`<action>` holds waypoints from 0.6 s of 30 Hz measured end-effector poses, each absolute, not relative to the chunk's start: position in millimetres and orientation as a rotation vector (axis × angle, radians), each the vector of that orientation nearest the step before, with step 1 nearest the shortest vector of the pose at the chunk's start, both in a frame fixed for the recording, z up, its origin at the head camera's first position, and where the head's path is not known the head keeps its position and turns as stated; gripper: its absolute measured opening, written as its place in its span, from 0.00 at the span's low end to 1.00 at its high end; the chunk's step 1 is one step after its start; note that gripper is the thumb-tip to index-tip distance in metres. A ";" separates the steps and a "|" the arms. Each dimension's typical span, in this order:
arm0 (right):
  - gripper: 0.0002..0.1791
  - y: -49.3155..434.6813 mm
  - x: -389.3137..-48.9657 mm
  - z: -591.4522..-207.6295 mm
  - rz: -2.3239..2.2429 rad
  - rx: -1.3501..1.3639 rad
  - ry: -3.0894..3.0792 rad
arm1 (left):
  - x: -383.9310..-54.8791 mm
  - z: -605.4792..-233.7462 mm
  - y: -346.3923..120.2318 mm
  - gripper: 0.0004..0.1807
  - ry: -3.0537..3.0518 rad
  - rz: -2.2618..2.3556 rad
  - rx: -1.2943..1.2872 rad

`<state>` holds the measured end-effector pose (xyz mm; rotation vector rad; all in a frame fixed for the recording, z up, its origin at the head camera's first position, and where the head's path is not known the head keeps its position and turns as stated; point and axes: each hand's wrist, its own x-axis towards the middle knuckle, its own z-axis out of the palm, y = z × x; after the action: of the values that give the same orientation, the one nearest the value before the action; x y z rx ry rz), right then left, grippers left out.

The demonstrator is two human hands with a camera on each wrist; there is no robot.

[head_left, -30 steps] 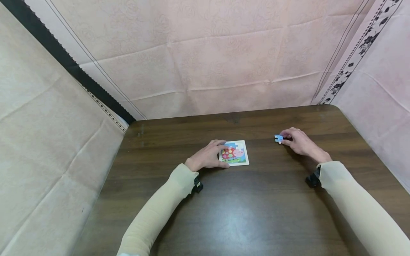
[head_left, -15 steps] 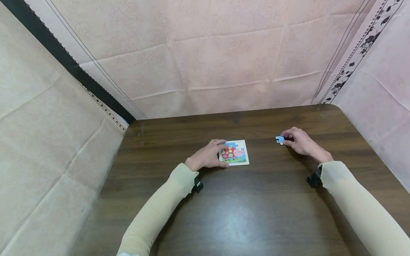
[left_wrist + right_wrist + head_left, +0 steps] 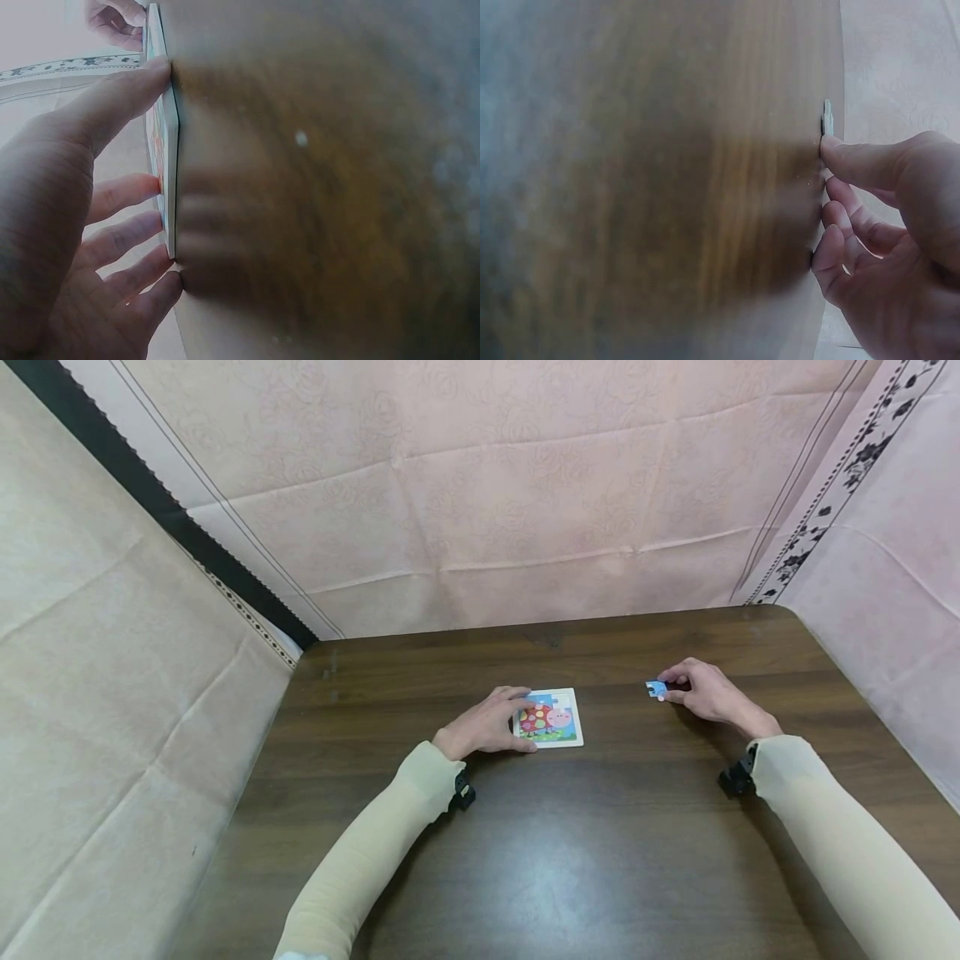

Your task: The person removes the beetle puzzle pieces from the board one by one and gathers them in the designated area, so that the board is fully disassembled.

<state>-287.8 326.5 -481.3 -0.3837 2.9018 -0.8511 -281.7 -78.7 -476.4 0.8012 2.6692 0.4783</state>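
A small jigsaw puzzle [image 3: 557, 720] in a white frame lies flat on the table, showing a pink pig beside a red spotted shape. White shows at the picture's upper right. My left hand [image 3: 491, 724] grips its left side, thumb at the near edge and fingers over the far edge and picture. The left wrist view has the puzzle [image 3: 172, 142] edge-on between thumb and fingers. Off to the right, my right hand [image 3: 701, 695] pinches a blue puzzle piece [image 3: 656, 689] by its right end. Close over the tabletop, that piece [image 3: 827, 117] appears as a thin edge beyond the right thumb.
The brown wooden table [image 3: 555, 843] reaches back to a pale patterned cloth [image 3: 525, 510]. More cloth hangs at the left and right sides. Each wrist carries a small black camera, the left camera [image 3: 463, 793] near the puzzle's front left.
My right hand has shifted very slightly right with the blue puzzle piece, which is turned a little. My left hand and the jigsaw puzzle stay in place.
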 end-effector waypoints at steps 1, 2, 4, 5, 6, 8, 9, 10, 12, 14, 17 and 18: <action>0.18 326.6 -287.9 -481.2 -0.850 -0.386 2.903 | -281.7 -476.4 -78.7 0.44 2.669 0.479 0.803; 0.18 326.3 -288.0 -481.0 -0.846 -0.391 2.905 | -281.6 -476.3 -78.8 0.44 2.669 0.479 0.802; 0.18 325.8 -287.9 -480.6 -0.848 -0.397 2.909 | -281.3 -476.2 -79.0 0.44 2.667 0.483 0.802; 0.19 325.4 -287.8 -480.4 -0.851 -0.399 2.910 | -281.3 -476.4 -79.2 0.44 2.667 0.485 0.801; 0.19 325.1 -287.6 -480.3 -0.856 -0.397 2.910 | -281.3 -476.7 -79.4 0.44 2.668 0.485 0.800; 0.20 323.3 -286.9 -480.4 -0.874 -0.385 2.912 | -281.4 -477.2 -79.8 0.44 2.668 0.484 0.799; 0.21 322.3 -286.4 -480.5 -0.885 -0.374 2.913 | -281.4 -477.5 -79.9 0.44 2.668 0.482 0.800; 0.21 320.7 -285.7 -480.3 -0.897 -0.368 2.916 | -281.6 -478.0 -80.1 0.44 2.669 0.478 0.801; 0.21 316.5 -284.4 -479.5 -0.919 -0.358 2.924 | -281.8 -478.4 -80.2 0.44 2.668 0.472 0.802; 0.22 310.8 -282.0 -477.0 -0.940 -0.356 2.927 | -281.9 -478.5 -80.0 0.45 2.668 0.470 0.799; 0.22 298.2 -278.1 -473.1 -0.955 -0.379 2.937 | -281.9 -478.2 -79.2 0.45 2.669 0.477 0.790; 0.22 293.0 -276.9 -472.3 -0.955 -0.396 2.944 | -282.0 -478.3 -78.9 0.45 2.669 0.478 0.789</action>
<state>-276.9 293.0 -472.3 -0.3961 2.9437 -0.9552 -282.0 -78.9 -478.3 0.7893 2.6691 0.4784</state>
